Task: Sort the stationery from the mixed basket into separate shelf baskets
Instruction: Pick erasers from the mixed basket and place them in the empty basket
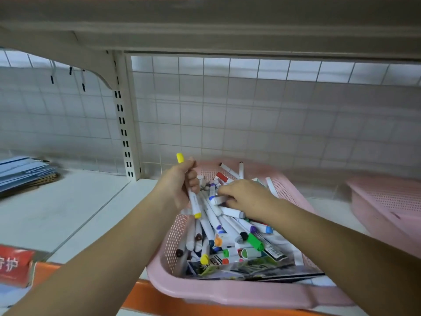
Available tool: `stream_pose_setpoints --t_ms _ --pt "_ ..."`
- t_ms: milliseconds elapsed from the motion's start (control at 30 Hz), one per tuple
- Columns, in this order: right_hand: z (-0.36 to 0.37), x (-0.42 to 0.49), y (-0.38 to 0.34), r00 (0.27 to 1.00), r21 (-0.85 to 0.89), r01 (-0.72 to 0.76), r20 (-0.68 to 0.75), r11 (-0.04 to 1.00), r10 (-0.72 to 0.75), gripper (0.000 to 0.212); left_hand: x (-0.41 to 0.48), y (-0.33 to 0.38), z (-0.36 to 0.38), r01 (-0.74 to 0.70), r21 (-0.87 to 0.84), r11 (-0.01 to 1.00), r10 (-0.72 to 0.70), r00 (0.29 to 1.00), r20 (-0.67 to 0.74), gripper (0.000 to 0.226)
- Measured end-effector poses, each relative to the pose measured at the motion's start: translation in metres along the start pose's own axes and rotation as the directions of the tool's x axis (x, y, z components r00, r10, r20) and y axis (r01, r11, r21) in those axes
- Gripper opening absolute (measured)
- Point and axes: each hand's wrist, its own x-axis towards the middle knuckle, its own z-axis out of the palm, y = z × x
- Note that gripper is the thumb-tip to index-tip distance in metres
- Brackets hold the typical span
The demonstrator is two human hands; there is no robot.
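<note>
The left hand (180, 185) is clenching round a yellow-capped marker (194, 202), which is standing nearly upright in the fist. Its long axis is running from 12 to 6 o'clock, with a yellow cap showing at each end. The right hand (248, 197), just beside it at 3 o'clock, is reaching into the pile, its fingertips curling onto a short white marker with a blue band (216, 199) that is lying roughly 9 to 3 o'clock. Both hands are hovering over the far half of the pink mixed basket (227, 290), where the loose markers (227, 229) are mostly lying 11 to 5 o'clock over printed packets (250, 267). A second pink basket (387, 201) is sitting on the shelf (68, 213) at 3 o'clock, well apart, so the right hand is probably the nearer one for a drop there. A blue paper stack (22, 174) is lying at 9 o'clock.
</note>
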Motion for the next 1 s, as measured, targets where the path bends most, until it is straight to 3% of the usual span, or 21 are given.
stream_pose_setpoints --t_ms 67,167,233,333,433,533,600,667,733,833,1000 --pt "0.001 -0.004 0.004 0.981 0.087 0.014 -0.196 0.996 0.004 0.025 0.0 -0.001 0.0 -0.003 0.029 1.0 0.003 1.0 -0.016 0.025" --pt "-0.002 -0.011 0.013 0.838 0.165 0.187 -0.542 0.968 -0.07 0.038 0.0 -0.002 0.001 -0.019 -0.005 1.0 0.019 1.0 -0.011 0.026" --pt "-0.002 -0.012 0.01 0.785 0.112 0.282 -0.597 0.953 -0.162 0.049 0.0 -0.001 0.001 0.009 -0.006 1.0 -0.008 0.998 0.07 0.028" --pt "-0.001 -0.008 -0.003 0.712 -0.042 0.356 -0.635 0.933 -0.3 0.037 -0.003 -0.002 0.003 0.033 -0.055 0.998 -0.022 0.983 0.183 0.027" --pt "0.003 -0.003 -0.005 0.709 -0.052 0.359 -0.634 0.932 -0.309 0.055 -0.004 0.0 0.003 -0.025 -0.081 0.996 0.035 0.991 0.125 0.023" --pt "0.003 -0.006 -0.006 0.789 0.097 0.216 -0.603 0.971 -0.115 0.036 0.004 0.001 -0.004 -0.082 -0.18 0.98 0.082 0.997 -0.007 0.025" --pt "0.004 -0.006 -0.009 0.915 0.317 0.034 -0.392 0.948 0.098 0.021 0.008 -0.001 -0.006 -0.1 -0.201 0.975 0.088 0.994 -0.064 0.027" --pt "0.007 -0.003 -0.012 0.968 0.493 -0.147 -0.108 0.858 0.227 0.042 0.011 -0.002 -0.005 -0.103 -0.175 0.979 0.087 0.991 -0.098 0.029" --pt "0.009 0.001 -0.014 0.968 0.513 -0.217 0.002 0.83 0.251 0.053 0.013 -0.003 -0.004 -0.096 -0.168 0.981 0.076 0.99 -0.121 0.029" --pt "0.007 0.004 -0.014 0.958 0.546 -0.265 0.053 0.795 0.282 0.054 0.014 -0.003 -0.003 -0.101 -0.147 0.984 0.082 0.988 -0.129 0.027" --pt "-0.001 -0.007 -0.01 0.907 0.648 -0.282 -0.061 0.707 0.418 0.035 0.01 -0.004 -0.004 -0.088 -0.097 0.991 0.078 0.992 -0.103 0.02"
